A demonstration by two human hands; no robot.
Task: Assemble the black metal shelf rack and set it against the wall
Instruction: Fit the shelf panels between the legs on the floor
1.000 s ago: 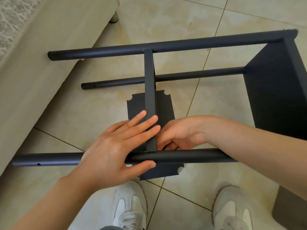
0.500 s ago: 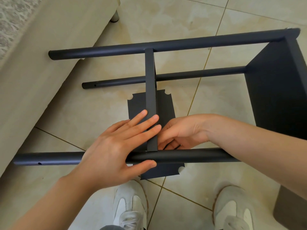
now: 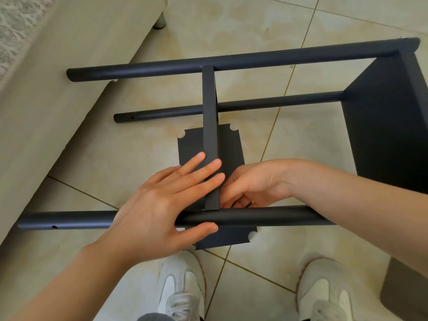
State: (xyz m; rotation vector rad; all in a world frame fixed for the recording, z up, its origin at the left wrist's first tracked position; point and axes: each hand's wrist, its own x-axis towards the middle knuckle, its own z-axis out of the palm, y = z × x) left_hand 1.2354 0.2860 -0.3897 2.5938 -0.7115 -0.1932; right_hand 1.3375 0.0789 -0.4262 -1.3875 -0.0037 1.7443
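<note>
The black metal shelf rack (image 3: 231, 61) lies on its side on the tiled floor (image 3: 312, 140), an end shelf (image 3: 389, 126) fixed at its right, the middle shelf (image 3: 209, 135) standing edge-on between the posts. The left hand (image 3: 157, 212) lies wide, fingers straight across that shelf's edge, thumb beneath the near post (image 3: 266, 216). The right hand (image 3: 252, 184) is curled in at the joint, pinching a thin dark piece (image 3: 240, 203) I cannot identify; most of it is hidden.

The risk, as I judge it, sits at that joint. If the left hand eases, the shelf corner may drift off its hole and the fastening may go in crooked. The small piece could slip and drop onto the loose shelf panel (image 3: 231, 154) lying flat beneath, dark on dark, hard for me to find. The posts' left ends are free, so a hard push may twist the frame, and fingers tucked between shelf and post could get nipped.

The floor is glossy beige tile with thin gold-toned joints; metal may slide on it and scratch it. A pale upholstered base (image 3: 58, 89), sofa or bed I cannot tell, runs along the floor's left edge, its foot (image 3: 159, 22) near the far-left corner. A pair of white sneakers (image 3: 183, 290) stands at the near edge, a dark block (image 3: 405, 288) at the near-right corner.
</note>
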